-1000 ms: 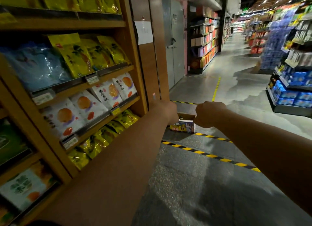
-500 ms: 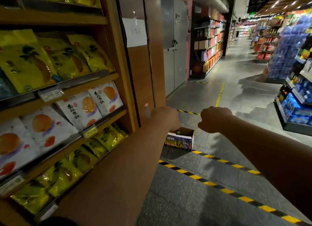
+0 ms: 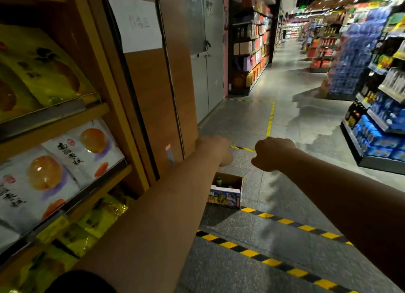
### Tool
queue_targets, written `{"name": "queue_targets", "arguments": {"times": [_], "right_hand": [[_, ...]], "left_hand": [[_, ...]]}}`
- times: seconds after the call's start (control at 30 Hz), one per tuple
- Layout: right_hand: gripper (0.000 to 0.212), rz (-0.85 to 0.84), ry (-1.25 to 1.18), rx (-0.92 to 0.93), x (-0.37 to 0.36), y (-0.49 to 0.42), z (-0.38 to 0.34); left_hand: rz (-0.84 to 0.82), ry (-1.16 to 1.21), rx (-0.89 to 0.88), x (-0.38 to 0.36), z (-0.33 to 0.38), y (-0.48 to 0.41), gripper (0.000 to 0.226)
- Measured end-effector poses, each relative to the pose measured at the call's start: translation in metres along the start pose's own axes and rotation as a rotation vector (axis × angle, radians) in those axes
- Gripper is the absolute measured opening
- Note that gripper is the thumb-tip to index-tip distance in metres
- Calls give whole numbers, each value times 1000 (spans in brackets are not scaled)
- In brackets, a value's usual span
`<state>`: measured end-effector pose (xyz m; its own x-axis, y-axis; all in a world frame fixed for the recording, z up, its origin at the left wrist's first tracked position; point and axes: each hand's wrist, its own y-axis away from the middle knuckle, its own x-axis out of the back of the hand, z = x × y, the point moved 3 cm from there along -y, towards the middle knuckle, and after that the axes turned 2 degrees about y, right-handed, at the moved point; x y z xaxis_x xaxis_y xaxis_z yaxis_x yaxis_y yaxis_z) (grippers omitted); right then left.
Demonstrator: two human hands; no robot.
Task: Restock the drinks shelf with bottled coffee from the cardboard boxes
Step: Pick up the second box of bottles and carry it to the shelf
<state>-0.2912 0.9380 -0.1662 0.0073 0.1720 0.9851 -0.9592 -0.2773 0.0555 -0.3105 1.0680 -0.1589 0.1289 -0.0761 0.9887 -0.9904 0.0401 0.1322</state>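
An open cardboard box [image 3: 225, 194] with a printed front stands on the floor beside the wooden shelf end. A bottle with a yellow-green cap [image 3: 218, 180] shows inside it at the left. Both my arms reach out ahead, above the box and short of touching it. My left hand [image 3: 215, 149] is a fist seen from the back, with nothing visible in it. My right hand [image 3: 271, 154] is also curled into a fist, apart from the left one, and no object shows in it. The drinks shelf is not clearly in view.
A wooden snack shelf [image 3: 65, 128] with yellow and white bags runs along my left. Yellow-black floor tape [image 3: 274, 262] crosses the aisle in front of the box. Grey doors [image 3: 203, 62] stand ahead, and blue packs fill the shelves [image 3: 377, 135] at right.
The view has moved forward along the snack shelf, so the box on the floor is nearer and larger. Both hands stay curled and stretched out ahead.
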Motion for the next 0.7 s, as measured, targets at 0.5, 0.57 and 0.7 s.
{"name": "queue_targets", "arguments": {"times": [0.5, 0.57, 0.7], "right_hand": [[28, -59, -8, -74, -19, -253, 52], [27, -37, 9, -55, -21, -295, 70], [21, -16, 42, -2, -25, -367, 101]], "left_hand": [[-42, -52, -73, 4, -28, -277, 26], [-30, -53, -48, 11, -23, -317, 29], [-25, -42, -4, 14, -12, -387, 32]]}}
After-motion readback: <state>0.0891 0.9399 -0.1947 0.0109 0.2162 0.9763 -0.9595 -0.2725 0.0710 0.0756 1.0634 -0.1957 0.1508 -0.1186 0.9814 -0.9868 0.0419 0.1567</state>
